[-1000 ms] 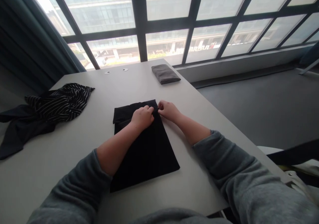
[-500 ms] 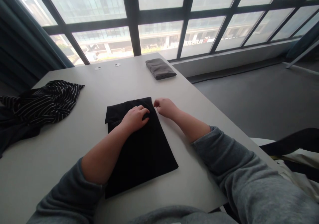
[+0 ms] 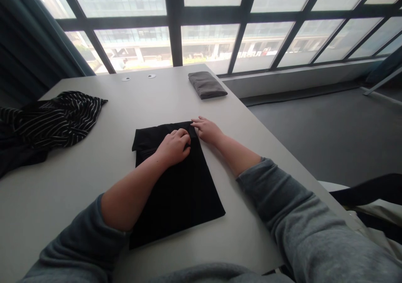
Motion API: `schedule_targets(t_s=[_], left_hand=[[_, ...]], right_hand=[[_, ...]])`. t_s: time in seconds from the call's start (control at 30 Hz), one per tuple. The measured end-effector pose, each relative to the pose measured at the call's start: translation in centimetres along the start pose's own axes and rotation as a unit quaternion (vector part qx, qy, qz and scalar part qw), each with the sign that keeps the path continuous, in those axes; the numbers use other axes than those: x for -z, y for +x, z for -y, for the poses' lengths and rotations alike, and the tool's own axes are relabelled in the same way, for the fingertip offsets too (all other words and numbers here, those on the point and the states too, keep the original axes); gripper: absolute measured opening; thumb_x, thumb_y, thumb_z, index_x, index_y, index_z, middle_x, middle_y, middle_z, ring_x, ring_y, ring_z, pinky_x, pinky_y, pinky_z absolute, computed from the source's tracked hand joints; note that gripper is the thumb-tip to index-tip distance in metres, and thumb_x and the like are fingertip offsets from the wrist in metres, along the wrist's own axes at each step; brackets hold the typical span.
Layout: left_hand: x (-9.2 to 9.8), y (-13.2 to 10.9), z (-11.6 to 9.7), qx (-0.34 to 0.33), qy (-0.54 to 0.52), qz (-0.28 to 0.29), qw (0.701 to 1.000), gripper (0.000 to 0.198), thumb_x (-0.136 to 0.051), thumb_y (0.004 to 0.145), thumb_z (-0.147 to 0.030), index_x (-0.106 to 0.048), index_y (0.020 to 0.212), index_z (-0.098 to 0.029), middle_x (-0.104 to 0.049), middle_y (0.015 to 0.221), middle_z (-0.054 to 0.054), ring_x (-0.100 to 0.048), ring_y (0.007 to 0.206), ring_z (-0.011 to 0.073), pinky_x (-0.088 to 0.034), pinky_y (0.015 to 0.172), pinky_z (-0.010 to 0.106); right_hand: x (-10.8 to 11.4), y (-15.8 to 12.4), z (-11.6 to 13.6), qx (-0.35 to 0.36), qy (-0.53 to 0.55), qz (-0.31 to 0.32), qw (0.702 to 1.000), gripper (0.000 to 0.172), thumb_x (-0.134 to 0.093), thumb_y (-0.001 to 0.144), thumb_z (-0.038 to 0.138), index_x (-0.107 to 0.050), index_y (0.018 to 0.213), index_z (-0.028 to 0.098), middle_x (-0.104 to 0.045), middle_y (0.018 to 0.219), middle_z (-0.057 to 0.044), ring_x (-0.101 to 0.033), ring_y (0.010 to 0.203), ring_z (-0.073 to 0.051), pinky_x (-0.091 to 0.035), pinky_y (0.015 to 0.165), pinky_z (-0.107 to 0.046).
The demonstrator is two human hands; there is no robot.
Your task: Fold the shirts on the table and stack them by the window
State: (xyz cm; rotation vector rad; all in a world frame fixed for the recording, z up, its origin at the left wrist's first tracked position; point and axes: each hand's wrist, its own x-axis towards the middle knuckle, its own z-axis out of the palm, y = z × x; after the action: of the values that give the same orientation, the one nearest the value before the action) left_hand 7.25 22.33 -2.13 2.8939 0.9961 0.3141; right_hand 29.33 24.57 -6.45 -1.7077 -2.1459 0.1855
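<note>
A folded black garment (image 3: 180,195) lies flat on the white table in front of me, its far end turned over in a wrinkled flap. What kind of garment it is cannot be told. Across its upper part rests my left hand (image 3: 176,146), fingers curled in on the black cloth near the right edge, fingertips partly hidden. At the far right corner is my right hand (image 3: 206,129), its fingers stretched out and touching the edge of the flap, the palm side out of sight.
A folded grey cloth (image 3: 207,85) sits near the table's far right corner. Black-and-white striped clothing (image 3: 67,117) is heaped at the left. The white table (image 3: 109,170) reaches to the windows. At lower right, more fabric (image 3: 373,228) hangs beside the table edge.
My right hand has moved slightly up and left onto the garment's far right corner, its fingers straightening. My left hand's fingers have curled in more. The view has shifted a little.
</note>
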Motion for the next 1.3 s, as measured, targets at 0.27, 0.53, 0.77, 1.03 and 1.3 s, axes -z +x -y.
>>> schedule_targets(t_s=[0.27, 0.53, 0.77, 1.03, 1.3], left_hand=[[-2.1, 0.3, -1.4, -0.044, 0.026, 0.106, 0.993, 0.065, -0.044, 0.106, -0.044, -0.044, 0.160, -0.007, -0.036, 0.171, 0.022, -0.030, 0.161, 0.0314, -0.021, 0.133, 0.048], [-0.1, 0.3, -0.5, -0.106, -0.110, 0.144, 0.978, 0.043, -0.047, 0.106, -0.040, -0.069, 0.139, -0.025, -0.057, 0.159, 0.004, -0.049, 0.151, 0.0230, -0.036, 0.127, 0.037], [0.6, 0.5, 0.4, 0.033, -0.219, -0.059, 0.973, 0.035, -0.044, 0.105, -0.029, -0.077, 0.110, -0.021, -0.082, 0.105, 0.005, -0.077, 0.102, 0.0224, -0.059, 0.097, 0.034], [-1.7, 0.9, 2.2, 0.115, -0.017, -0.024, 0.993, 0.054, -0.045, 0.106, -0.033, -0.052, 0.156, -0.015, -0.045, 0.168, 0.014, -0.038, 0.157, 0.0336, -0.027, 0.130, 0.055], [-1.9, 0.3, 1.5, 0.086, 0.034, 0.082, 0.992, 0.061, -0.036, 0.109, -0.043, -0.042, 0.164, -0.016, -0.030, 0.174, 0.016, -0.025, 0.163, 0.0361, -0.019, 0.130, 0.060]], right_hand=[[0.8, 1.0, 0.5, -0.031, 0.015, 0.019, 0.999, 0.043, -0.051, 0.104, 0.021, -0.070, 0.143, 0.022, -0.070, 0.144, -0.004, -0.046, 0.153, -0.025, -0.044, 0.122, -0.038], [0.2, 1.3, -0.5, 0.001, 0.001, 0.031, 1.000, 0.046, -0.052, 0.105, 0.027, -0.065, 0.148, 0.019, -0.063, 0.153, -0.007, -0.039, 0.157, -0.029, -0.034, 0.129, -0.046], [-0.1, 1.3, -1.3, 0.032, -0.003, 0.003, 0.999, 0.045, -0.050, 0.103, 0.026, -0.069, 0.143, 0.015, -0.063, 0.151, -0.012, -0.048, 0.150, -0.028, -0.023, 0.134, -0.051], [0.3, 0.9, -0.8, 0.059, 0.040, -0.023, 0.997, 0.049, -0.052, 0.101, 0.025, -0.065, 0.147, 0.013, -0.062, 0.152, -0.014, -0.042, 0.155, -0.031, -0.028, 0.133, -0.053], [-0.5, 0.5, 0.4, 0.058, 0.010, 0.068, 0.996, 0.057, -0.043, 0.107, 0.027, -0.046, 0.163, 0.018, -0.040, 0.170, -0.011, -0.027, 0.162, -0.034, -0.028, 0.130, -0.056]])
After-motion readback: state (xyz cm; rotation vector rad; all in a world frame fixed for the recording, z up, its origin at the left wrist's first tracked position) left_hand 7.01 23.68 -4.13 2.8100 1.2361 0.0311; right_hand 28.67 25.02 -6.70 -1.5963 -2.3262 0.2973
